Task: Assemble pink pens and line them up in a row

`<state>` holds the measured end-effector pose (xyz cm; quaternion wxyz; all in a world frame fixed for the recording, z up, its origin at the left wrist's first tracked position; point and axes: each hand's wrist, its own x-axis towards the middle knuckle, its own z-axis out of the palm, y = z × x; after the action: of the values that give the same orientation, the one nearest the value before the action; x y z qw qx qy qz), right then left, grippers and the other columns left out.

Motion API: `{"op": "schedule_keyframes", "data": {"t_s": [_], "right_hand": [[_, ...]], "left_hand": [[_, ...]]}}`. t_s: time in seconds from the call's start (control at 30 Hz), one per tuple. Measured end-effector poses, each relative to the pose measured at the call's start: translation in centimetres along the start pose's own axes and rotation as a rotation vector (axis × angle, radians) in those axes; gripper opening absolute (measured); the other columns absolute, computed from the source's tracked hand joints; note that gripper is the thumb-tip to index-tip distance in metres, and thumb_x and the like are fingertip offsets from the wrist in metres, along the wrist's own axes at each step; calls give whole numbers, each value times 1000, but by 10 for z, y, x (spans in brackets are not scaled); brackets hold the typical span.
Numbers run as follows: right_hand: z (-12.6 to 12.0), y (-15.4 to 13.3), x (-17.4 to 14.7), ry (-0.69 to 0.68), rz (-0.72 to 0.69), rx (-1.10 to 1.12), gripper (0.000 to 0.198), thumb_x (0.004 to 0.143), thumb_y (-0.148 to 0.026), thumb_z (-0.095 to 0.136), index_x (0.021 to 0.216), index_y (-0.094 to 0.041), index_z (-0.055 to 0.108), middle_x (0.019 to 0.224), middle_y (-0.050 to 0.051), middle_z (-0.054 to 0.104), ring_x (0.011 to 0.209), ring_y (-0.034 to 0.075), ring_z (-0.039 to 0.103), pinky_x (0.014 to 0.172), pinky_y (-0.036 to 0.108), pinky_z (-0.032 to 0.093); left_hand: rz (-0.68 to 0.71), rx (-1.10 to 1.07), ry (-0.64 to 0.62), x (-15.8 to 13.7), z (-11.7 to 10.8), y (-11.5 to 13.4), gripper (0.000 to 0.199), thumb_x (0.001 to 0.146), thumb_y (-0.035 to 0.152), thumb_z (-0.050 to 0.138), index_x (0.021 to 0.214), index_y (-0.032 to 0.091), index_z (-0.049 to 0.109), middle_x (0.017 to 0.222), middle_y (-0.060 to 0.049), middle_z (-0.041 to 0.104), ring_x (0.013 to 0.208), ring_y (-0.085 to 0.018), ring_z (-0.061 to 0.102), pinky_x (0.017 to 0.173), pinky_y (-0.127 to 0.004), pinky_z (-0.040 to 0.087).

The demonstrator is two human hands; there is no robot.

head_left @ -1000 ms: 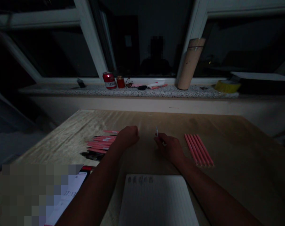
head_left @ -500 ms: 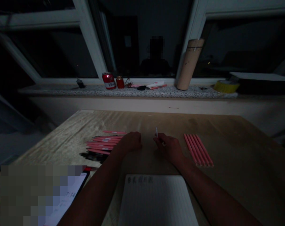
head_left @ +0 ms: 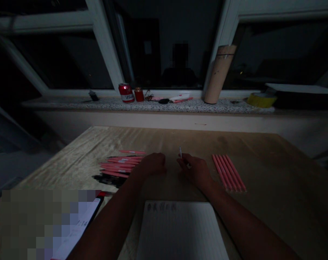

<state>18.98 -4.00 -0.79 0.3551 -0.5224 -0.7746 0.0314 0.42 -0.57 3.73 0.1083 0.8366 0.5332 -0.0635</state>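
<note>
My right hand (head_left: 195,168) pinches a thin, pale, upright stick (head_left: 180,152) between thumb and fingertips over the middle of the table. Its exact kind is too dim to tell. Beside it on the left, my left hand (head_left: 155,164) is closed with the fingers curled downward, and whatever they hold, if anything, is hidden. A pile of pink pens (head_left: 120,165) lies left of that hand, partly behind the forearm, with black pens (head_left: 108,179) at its near side. One pink pen (head_left: 131,151) lies apart behind the pile. Right of my right hand, several pink pens (head_left: 229,172) lie in a neat row.
A lined notebook (head_left: 180,231) lies between my forearms, and a lit phone (head_left: 79,227) is at the left. On the windowsill (head_left: 106,104) stand a red can (head_left: 126,93), a small red jar (head_left: 139,94), a tall tan cylinder (head_left: 220,74) and yellow tape (head_left: 261,100).
My left hand has shifted slightly to the right, its fingers tipping lower. My right hand keeps its pinch on the pale stick in nearly the same place.
</note>
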Motion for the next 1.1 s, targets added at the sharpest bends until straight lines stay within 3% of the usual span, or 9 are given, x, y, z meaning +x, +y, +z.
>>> {"op": "schedule_keyframes", "data": {"t_s": [0.3, 0.43, 0.5, 0.6, 0.7, 0.87, 1.1], "right_hand": [[0, -1, -1, 8, -12, 19, 25, 87, -34, 44, 98, -20, 61, 69, 4, 67, 60, 14, 60, 58, 22, 38], [-2, -2, -1, -9, -13, -1, 23, 87, -32, 44, 96, -21, 61, 69, 3, 67, 59, 14, 61, 56, 22, 37], [-4, -3, -1, -19, -12, 0, 21, 87, -31, 45, 95, -21, 61, 69, 3, 67, 59, 15, 61, 56, 22, 37], [-5, -4, -1, -32, -16, 7, 20, 87, -30, 44, 94, -21, 61, 70, 4, 68, 60, 15, 61, 57, 22, 37], [-4, -3, 0, -30, -20, -6, 20, 87, -30, 44, 93, -22, 61, 69, 3, 68, 59, 15, 60, 57, 23, 37], [-3, -3, 0, -38, -21, -20, 20, 87, -31, 44, 94, -22, 61, 69, 3, 68, 60, 16, 61, 57, 23, 37], [-3, -3, -1, -20, -8, 3, 21, 87, -31, 46, 97, -21, 61, 70, 3, 68, 61, 15, 61, 58, 23, 39]], "left_hand": [[52, -138, 17, -2, -5, -1, 14, 69, 27, 53, 74, 15, 59, 75, -6, 65, 69, -18, 60, 60, -26, 41], [191, -423, 161, -7, -16, 7, 19, 76, 26, 47, 88, 15, 57, 63, -1, 63, 61, -14, 59, 59, -23, 42], [219, -627, 177, -11, -22, 15, 25, 80, 27, 45, 100, 16, 53, 68, -1, 64, 50, -10, 56, 52, -21, 42], [241, -813, 183, -17, -27, 26, 28, 79, 31, 49, 102, 16, 52, 78, -2, 66, 43, -7, 52, 44, -19, 40], [252, -880, 234, -18, -27, 31, 26, 78, 32, 51, 98, 16, 54, 81, -3, 65, 42, -6, 51, 40, -18, 39], [250, -938, 313, -13, -25, 32, 24, 81, 36, 48, 89, 14, 56, 69, 0, 61, 39, -5, 48, 37, -16, 36], [218, -1053, 494, -9, -27, 28, 23, 78, 35, 54, 81, 13, 56, 63, 1, 57, 50, -5, 50, 48, -16, 40]]}}
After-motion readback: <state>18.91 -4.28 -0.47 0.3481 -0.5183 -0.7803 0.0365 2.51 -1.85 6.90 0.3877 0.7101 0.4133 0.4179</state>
